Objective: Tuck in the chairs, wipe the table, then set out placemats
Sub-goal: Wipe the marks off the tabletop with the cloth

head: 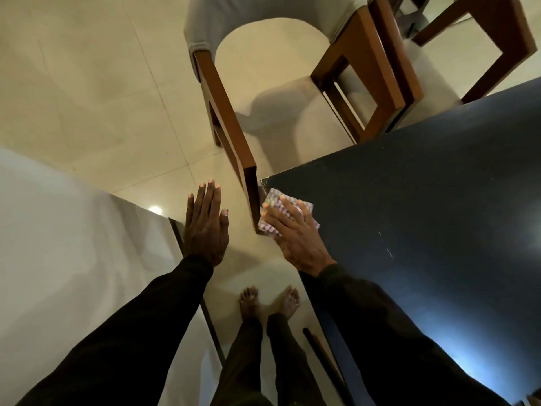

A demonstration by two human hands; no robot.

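A dark table (424, 230) fills the right side of the view. My right hand (295, 232) presses flat on a chequered cloth (276, 202) at the table's near left corner. My left hand (205, 227) hovers with straight fingers over the floor, left of that corner, and holds nothing. A wooden chair (231, 112) with a grey padded back stands just beyond the corner, its leg close to the cloth. A second wooden chair (389, 68) stands further right along the table's far edge.
Pale floor tiles (102, 98) spread to the left and behind the chairs. A glossy pale panel (73, 244) rises at the left. My bare feet (269, 301) stand between panel and table. A dark stick (316, 344) lies by the table's edge.
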